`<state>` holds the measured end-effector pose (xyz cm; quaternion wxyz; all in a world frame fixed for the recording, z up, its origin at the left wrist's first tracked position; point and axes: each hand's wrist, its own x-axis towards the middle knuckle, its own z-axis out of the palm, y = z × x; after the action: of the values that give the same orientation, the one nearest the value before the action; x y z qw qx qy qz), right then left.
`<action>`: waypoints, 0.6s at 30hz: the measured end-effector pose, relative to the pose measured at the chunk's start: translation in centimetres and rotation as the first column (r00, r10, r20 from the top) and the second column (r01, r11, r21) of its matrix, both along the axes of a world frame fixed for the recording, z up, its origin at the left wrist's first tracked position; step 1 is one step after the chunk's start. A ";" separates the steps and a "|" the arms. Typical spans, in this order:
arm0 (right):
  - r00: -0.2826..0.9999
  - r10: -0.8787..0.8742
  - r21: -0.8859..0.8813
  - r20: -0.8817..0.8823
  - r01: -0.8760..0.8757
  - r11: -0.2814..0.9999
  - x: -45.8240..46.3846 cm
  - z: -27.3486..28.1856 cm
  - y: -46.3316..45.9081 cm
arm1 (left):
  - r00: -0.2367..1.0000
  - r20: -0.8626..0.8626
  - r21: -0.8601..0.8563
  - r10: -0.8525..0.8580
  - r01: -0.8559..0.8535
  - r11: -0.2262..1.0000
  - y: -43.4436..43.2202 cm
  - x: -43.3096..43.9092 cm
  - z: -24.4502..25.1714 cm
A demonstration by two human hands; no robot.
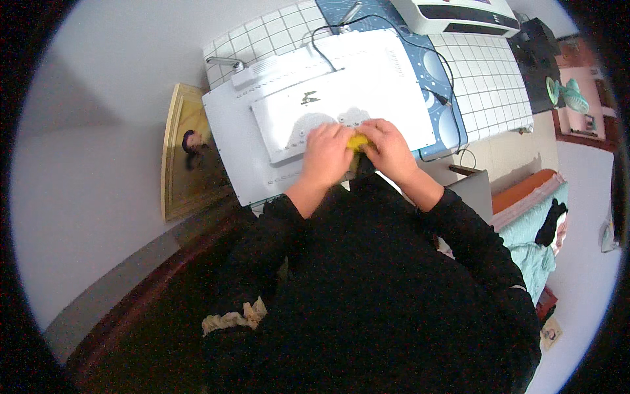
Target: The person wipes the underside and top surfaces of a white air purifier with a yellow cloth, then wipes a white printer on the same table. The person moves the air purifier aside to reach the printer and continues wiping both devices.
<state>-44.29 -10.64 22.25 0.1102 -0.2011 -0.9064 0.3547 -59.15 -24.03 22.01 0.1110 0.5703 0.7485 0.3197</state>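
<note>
Both my hands meet over the near edge of a large white metal panel [226,133], which lies on a table with a raised white housing [295,113] upward. My left hand [329,150] and my right hand [389,150] pinch a small yellow object [358,142] between their fingers; its kind cannot be made out. Just below it hangs something dark, partly hidden by the hands. Several small screws or metal pieces [310,98] lie together on the housing. A black power cord [322,51] comes out of the panel and loops right to its plug [443,100].
A white printer-like machine [457,17] stands at the table's far right, on a checked cloth [487,74] and a blue patterned mat [433,64]. Silver metal brackets [224,61] stick out behind the panel. A framed picture [170,152] leans at the left wall.
</note>
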 end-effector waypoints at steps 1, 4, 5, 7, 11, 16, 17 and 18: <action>0.991 -0.021 0.099 -0.129 0.034 0.995 -0.6 0.2 -0.3 | 0.998 -0.044 0.000 0.034 -0.034 0.999 -0.1 -0.5 0.2; 0.998 0.018 0.277 0.052 -0.032 0.960 -2.9 -0.7 -0.7 | 0.955 -0.275 0.073 0.107 -0.090 0.993 -0.1 -2.2 -0.8; 0.992 0.024 0.322 0.126 -0.064 0.944 -3.4 -1.3 -1.1 | 0.958 -0.273 0.049 0.087 -0.076 0.996 -0.6 -2.2 -1.5; 0.942 0.086 0.371 0.325 -0.210 0.905 -3.6 -2.3 -1.9 | 0.970 -0.243 -0.124 0.018 -0.049 0.991 -1.6 -2.1 -3.1; 0.923 0.171 0.409 0.344 -0.312 0.858 -4.7 -3.4 -3.4 | 0.969 -0.193 0.152 0.156 -0.127 0.980 -3.8 -2.6 -5.0; 0.930 0.329 0.082 0.165 -0.345 0.935 -11.4 -3.1 -3.1 | 0.904 -0.299 0.104 0.307 -0.289 0.952 -5.6 -7.5 -4.8; 0.919 0.357 0.124 0.170 -0.379 0.917 -13.1 -3.0 -3.4 | 0.885 -0.309 0.071 0.349 -0.345 0.936 -6.1 -8.6 -4.8; 0.907 0.395 0.208 0.142 -0.418 0.884 -14.9 -3.0 -3.9 | 0.870 -0.273 0.051 0.411 -0.414 0.909 -6.7 -9.5 -4.8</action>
<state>-59.21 -14.55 19.29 0.0127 -0.0088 -0.9680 0.2506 -68.62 -30.76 17.22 -0.0632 0.4359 0.8625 0.2493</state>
